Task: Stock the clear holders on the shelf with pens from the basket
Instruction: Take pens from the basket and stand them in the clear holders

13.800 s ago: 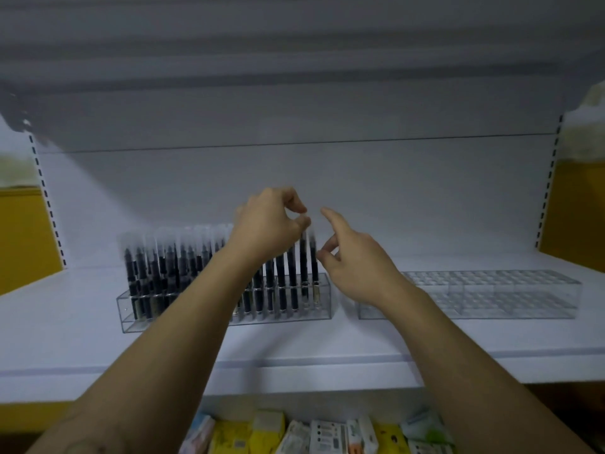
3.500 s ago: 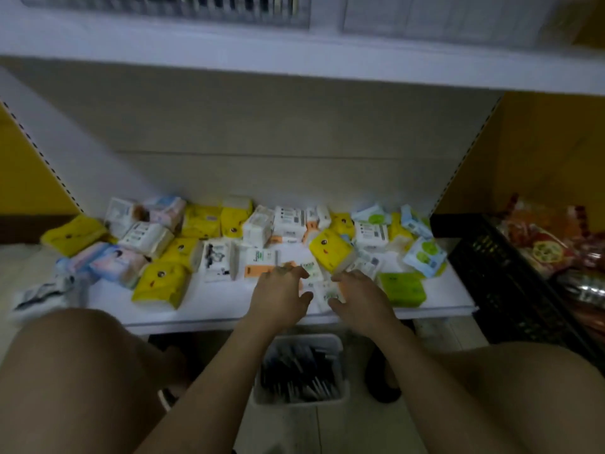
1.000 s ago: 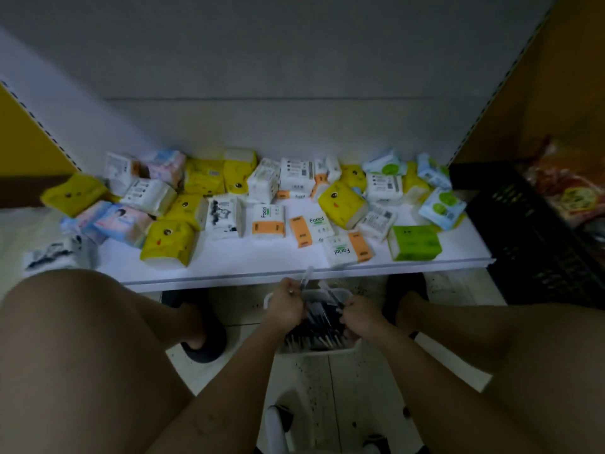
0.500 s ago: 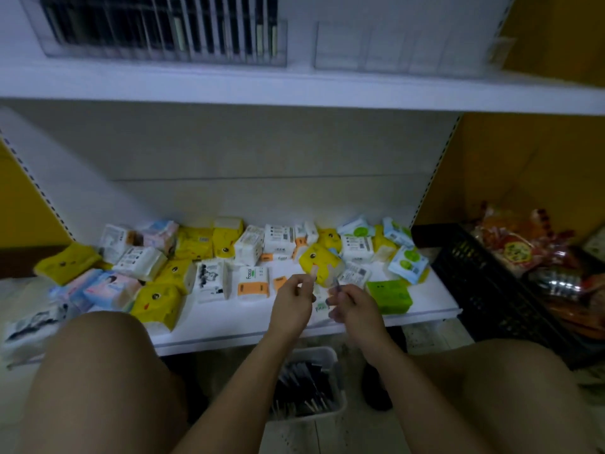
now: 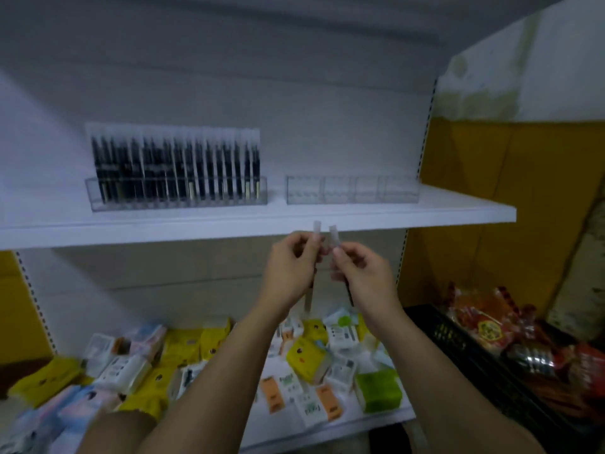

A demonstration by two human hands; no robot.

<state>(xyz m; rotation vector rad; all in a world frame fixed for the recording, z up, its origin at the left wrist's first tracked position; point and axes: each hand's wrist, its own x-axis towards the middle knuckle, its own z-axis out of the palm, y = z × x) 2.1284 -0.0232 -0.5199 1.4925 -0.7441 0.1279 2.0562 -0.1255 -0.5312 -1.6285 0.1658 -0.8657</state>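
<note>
Head view: two pens are held up side by side just below the front edge of the upper shelf (image 5: 425, 215). The left pen (image 5: 316, 228) is pinched between thumb and fingertips of the left hand (image 5: 289, 270), clear cap upward, its lower end showing below the palm. The right pen (image 5: 333, 235) is pinched likewise by the right hand (image 5: 363, 278), cap upward (whether the two caps touch cannot be told). On the upper shelf, the left holder (image 5: 176, 199) is packed with upright dark pens (image 5: 176, 165); the right holder (image 5: 352, 193) stands just beside it, apart. Packets (image 5: 306, 355) are scattered over the lower shelf (image 5: 343, 425). A black crate (image 5: 458, 339) with red bags (image 5: 484, 326) is seen at the right.
</note>
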